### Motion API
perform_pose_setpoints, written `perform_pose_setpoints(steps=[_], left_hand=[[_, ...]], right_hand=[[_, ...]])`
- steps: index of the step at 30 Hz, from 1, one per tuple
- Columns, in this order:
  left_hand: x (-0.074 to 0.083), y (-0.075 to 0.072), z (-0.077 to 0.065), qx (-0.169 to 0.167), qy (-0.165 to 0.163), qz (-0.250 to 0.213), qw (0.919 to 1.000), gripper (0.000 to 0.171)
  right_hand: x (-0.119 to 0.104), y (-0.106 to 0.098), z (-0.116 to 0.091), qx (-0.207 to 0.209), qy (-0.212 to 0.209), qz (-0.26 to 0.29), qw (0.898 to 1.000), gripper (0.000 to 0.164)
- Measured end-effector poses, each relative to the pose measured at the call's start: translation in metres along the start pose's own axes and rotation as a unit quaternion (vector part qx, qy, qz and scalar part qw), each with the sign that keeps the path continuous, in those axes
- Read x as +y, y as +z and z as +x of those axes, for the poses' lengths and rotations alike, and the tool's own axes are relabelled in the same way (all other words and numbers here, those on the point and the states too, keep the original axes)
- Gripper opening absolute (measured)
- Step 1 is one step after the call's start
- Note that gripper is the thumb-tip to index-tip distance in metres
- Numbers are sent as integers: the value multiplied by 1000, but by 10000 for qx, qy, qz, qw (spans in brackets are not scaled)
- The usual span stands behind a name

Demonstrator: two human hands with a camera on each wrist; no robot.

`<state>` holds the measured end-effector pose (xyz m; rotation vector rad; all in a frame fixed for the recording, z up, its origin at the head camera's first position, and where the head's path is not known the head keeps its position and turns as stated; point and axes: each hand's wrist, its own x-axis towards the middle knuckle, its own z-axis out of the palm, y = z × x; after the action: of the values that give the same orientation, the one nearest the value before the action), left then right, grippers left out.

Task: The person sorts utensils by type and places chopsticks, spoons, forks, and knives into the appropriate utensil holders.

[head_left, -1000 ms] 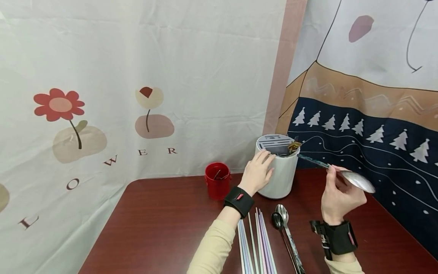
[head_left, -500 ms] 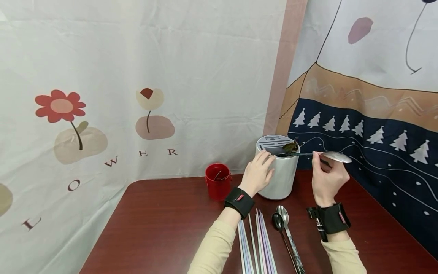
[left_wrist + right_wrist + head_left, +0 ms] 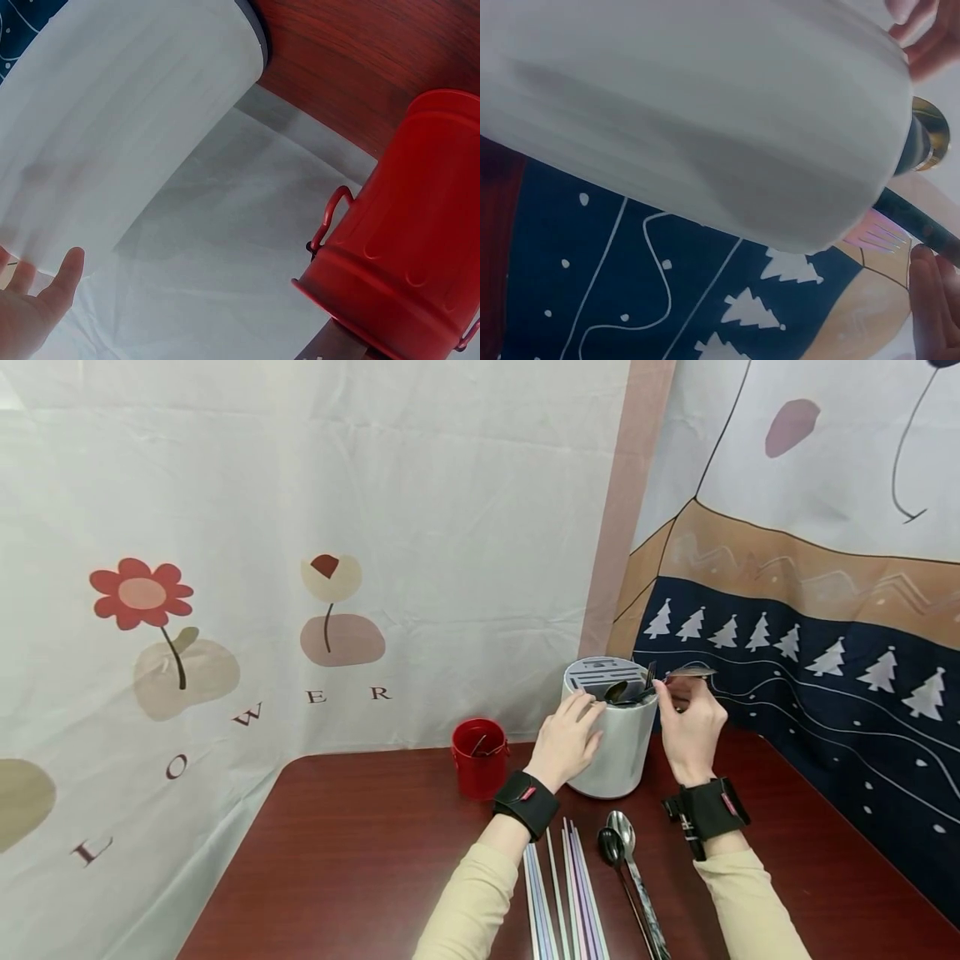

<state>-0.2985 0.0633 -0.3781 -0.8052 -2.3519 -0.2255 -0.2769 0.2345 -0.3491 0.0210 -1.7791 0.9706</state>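
Note:
My right hand [image 3: 690, 731] pinches a spoon [image 3: 692, 672] at the right of the white utensil holder [image 3: 618, 752]. Its silver bowl points right, away from the holder, and its dark handle [image 3: 915, 219] slants in over the rim in the right wrist view. On the holder's front left rim rest the fingers of my left hand [image 3: 562, 739], fairly straight, with the thumb near the outer wall. A gold spoon [image 3: 939, 135] and a fork [image 3: 876, 234] stick out of the holder's opening. The inside of the holder is mostly hidden.
A red bucket [image 3: 480, 768] with small utensils inside stands left of the holder. Several pastel chopsticks [image 3: 576, 893] lie in front, beside a black spoon [image 3: 611, 843] and a silver spoon [image 3: 624, 831]. Fabric hangings [image 3: 450, 527] rise behind the table [image 3: 360, 860].
My right hand has moved left and up to the holder's rim, bringing the spoon's handle over the opening. The gold spoon has shifted left within the holder. My left hand has stayed put.

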Motion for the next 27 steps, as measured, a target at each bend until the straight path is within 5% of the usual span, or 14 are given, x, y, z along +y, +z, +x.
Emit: perform_pose_setpoints(steps=[13, 27], left_hand=[[1, 2, 0, -26, 5, 9, 10000, 40], [0, 2, 1, -44, -8, -1, 10000, 41]], right_hand=[[14, 4, -3, -601, 26, -594, 9964, 21], [26, -9, -40, -864, 314, -479, 9946, 17]])
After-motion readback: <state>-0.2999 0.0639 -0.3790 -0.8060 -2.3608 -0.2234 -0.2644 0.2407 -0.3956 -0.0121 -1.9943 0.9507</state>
